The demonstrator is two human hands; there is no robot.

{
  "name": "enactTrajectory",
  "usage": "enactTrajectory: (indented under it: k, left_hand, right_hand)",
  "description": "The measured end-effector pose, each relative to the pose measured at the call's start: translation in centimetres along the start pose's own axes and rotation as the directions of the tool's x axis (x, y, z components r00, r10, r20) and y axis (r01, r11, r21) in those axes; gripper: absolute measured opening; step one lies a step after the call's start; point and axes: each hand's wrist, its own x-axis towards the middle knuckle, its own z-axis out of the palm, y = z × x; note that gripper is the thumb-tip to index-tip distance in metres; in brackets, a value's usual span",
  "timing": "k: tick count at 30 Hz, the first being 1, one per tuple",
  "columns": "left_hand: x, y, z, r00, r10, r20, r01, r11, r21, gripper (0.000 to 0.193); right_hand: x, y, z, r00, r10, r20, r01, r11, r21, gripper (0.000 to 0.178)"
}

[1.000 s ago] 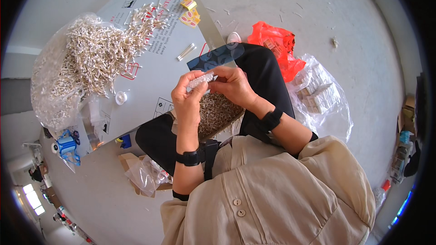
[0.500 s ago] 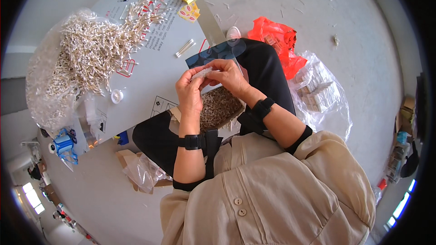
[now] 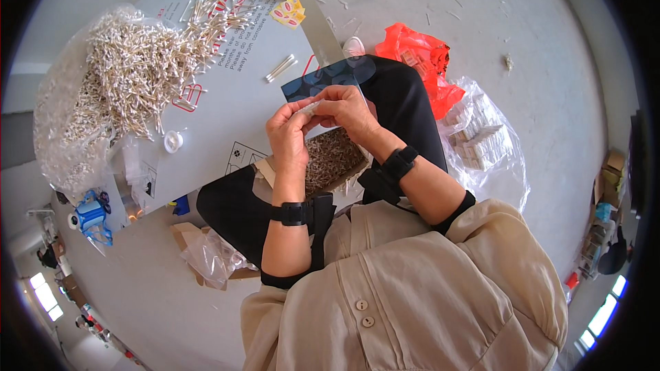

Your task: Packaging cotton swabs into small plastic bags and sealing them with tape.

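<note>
Both hands meet over my lap around a small whitish bundle (image 3: 307,108), which looks like cotton swabs, partly hidden by the fingers. My left hand (image 3: 289,136) pinches its near side, while the fingers of my right hand (image 3: 347,108) close on the other end. Just under the hands, between my knees, sits an open cardboard box (image 3: 356,173) filled with brownish-white swab-like sticks. A dark blue patterned sheet (image 3: 316,82) lies behind the hands. Several loose cotton swabs (image 3: 282,67) rest on the table beyond it.
On the table (image 3: 206,141), a big heap of cotton swabs (image 3: 130,69) spills from a clear bag, near yellow labels (image 3: 289,12) and a small white round container (image 3: 173,141). To the right lie a red bag (image 3: 419,55) and a clear bag of white packs (image 3: 481,141).
My hands stay together on the bundle, with small finger shifts; the right hand sits slightly higher. The view has tilted a little.
</note>
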Motion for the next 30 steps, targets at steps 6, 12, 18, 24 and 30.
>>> enactTrajectory:
  k: [6,12,18,24,30]
  left_hand:
    - [0.0,-0.1,0.4,0.999,0.001,-0.044,0.003,0.997,0.073,0.015]
    - [0.0,-0.1,0.7,0.995,0.058,-0.075,-0.046,0.986,0.162,0.012]
    - [-0.3,-0.3,-0.6,1.0,-0.002,-0.001,0.002,0.997,-0.081,0.014]
    - [-0.3,0.0,-0.9,0.999,-0.005,0.033,0.008,0.994,-0.107,0.019]
    - [-0.1,-0.4,-1.2,0.995,0.019,0.097,-0.018,1.0,-0.016,0.018]
  right_hand:
    - [0.3,0.4,0.0,1.0,0.009,-0.008,-0.009,1.0,0.011,0.008]
    - [0.2,0.8,0.5,0.996,-0.061,-0.067,0.058,0.997,-0.041,0.008]
    - [-0.1,1.0,-0.2,1.0,-0.019,-0.011,0.02,0.997,0.07,0.011]
    - [-0.4,0.6,-0.2,0.999,0.027,-0.038,-0.023,0.993,0.119,0.013]
    - [-0.1,1.1,-1.0,0.998,-0.046,0.037,0.044,0.998,0.052,0.017]
